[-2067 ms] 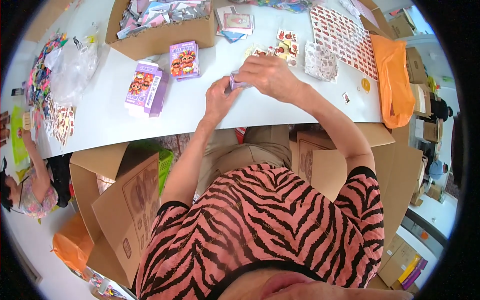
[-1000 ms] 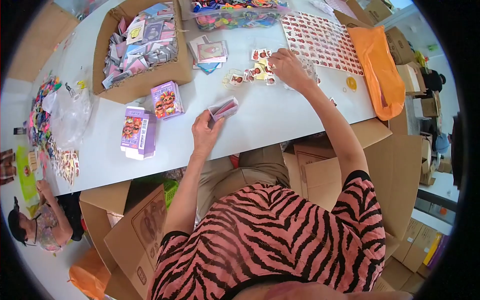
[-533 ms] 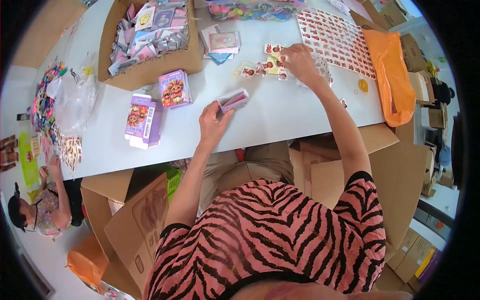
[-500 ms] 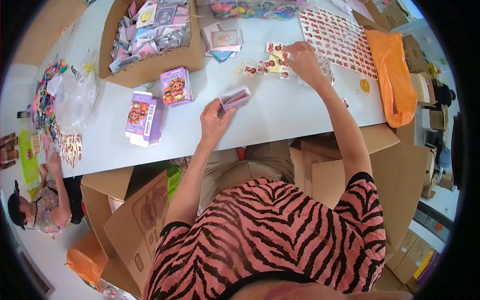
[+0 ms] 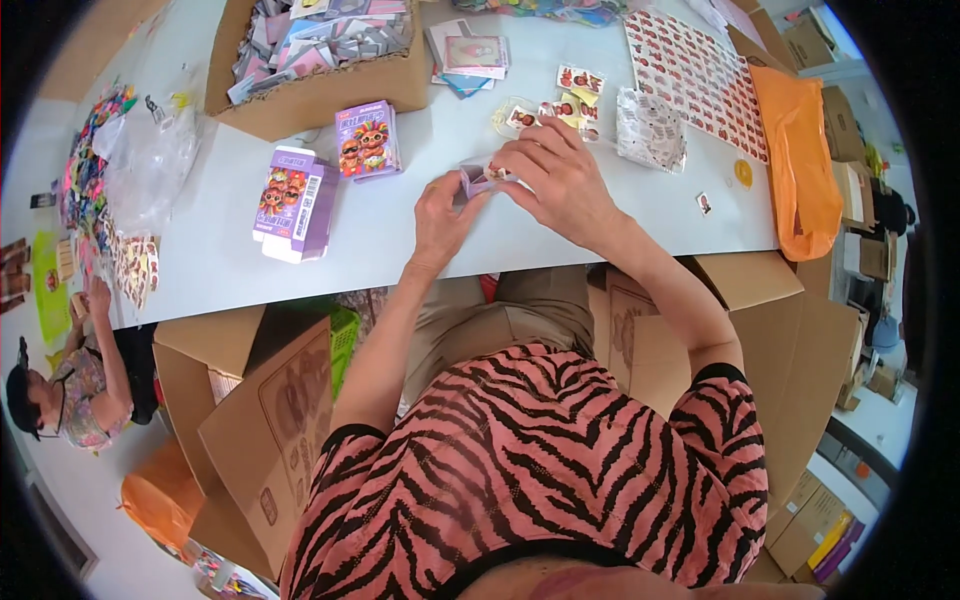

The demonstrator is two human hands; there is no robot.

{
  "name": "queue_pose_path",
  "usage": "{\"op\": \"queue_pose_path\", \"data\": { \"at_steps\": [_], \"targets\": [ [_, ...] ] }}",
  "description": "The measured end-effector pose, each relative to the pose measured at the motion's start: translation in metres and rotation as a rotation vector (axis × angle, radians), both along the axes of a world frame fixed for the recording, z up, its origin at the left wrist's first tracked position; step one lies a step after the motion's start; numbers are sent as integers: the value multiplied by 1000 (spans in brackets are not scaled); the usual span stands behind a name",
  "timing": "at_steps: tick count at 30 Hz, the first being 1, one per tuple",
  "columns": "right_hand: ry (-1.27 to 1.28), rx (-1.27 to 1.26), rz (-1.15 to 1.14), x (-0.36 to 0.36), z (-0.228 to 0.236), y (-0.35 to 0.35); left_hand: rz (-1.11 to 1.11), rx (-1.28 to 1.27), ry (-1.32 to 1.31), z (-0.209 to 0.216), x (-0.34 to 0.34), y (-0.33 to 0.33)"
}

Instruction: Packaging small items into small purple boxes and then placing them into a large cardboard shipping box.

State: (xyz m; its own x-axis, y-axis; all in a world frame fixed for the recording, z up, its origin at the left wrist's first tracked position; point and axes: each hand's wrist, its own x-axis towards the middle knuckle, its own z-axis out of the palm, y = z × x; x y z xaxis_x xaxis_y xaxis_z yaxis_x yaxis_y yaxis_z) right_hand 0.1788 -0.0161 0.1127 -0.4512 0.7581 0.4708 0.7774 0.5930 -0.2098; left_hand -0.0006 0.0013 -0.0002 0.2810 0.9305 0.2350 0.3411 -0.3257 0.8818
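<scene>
My left hand [image 5: 445, 222] grips a small purple paper box [image 5: 474, 183] with its open end up, just above the table near the front edge. Over that opening, my right hand [image 5: 562, 188] pinches a small sticker [image 5: 496, 174] with a printed figure. The fingers partly hide both the sticker and the box mouth. Beyond my right hand lies a loose group of small stickers [image 5: 580, 80], some on yellowish backing. To the left of my hands are a larger purple printed box [image 5: 292, 205] and a stack of purple printed packs [image 5: 368, 140].
At the back left stands a cardboard box [image 5: 330, 105] full of small cards. Farther right lie a card stack [image 5: 474, 55], a patterned clear packet [image 5: 651, 132], a sticker sheet [image 5: 690, 80] and an orange bag [image 5: 795, 165]. Another person [image 5: 95, 380] sits at the left.
My right hand has come from the sticker group to the small box, bringing a sticker. My left hand still holds the box. The view has shifted slightly.
</scene>
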Motion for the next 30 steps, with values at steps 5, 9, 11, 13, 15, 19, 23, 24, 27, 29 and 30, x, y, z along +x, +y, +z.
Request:
{"op": "queue_pose_path", "data": {
  "at_steps": [5, 9, 11, 13, 15, 19, 23, 24, 27, 29, 30],
  "targets": [
    [-45, 67, -37, -6, -7, -4, 1, 4, 8, -1, -2, -2],
    [-99, 2, -44, -5, -2, -9, -7, 40, -8, 0, -3, -3],
    [-86, -61, 5, -1, 2, -4, -7, 47, 2, 0, -2, 1],
    [-69, -125, 56, 2, 8, 1, -4, 53, 16, 0, -5, 1],
    [-148, -181, 86, 9, 18, 4, -12, 75, 31, 0, -2, 2],
    [-232, -261, 140, 15, 24, 14, -1, 72, 44, 1, -1, 2],
    [-341, -346, 163, 4, 31, 20, 5, 92, 60, -2, -3, 1],
    [-366, -376, 166, 1, 34, 22, 7, 82, 76, -2, -3, 0],
    [-406, -319, 178, -3, 19, 21, 9, 73, 76, 1, -3, 0],
    [-409, -331, 140, -8, 13, 20, 8, 79, 87, 3, -3, 0],
    [-413, -342, 104, -10, 10, 19, 9, 85, 97, 4, -3, -1]
  ]
}}
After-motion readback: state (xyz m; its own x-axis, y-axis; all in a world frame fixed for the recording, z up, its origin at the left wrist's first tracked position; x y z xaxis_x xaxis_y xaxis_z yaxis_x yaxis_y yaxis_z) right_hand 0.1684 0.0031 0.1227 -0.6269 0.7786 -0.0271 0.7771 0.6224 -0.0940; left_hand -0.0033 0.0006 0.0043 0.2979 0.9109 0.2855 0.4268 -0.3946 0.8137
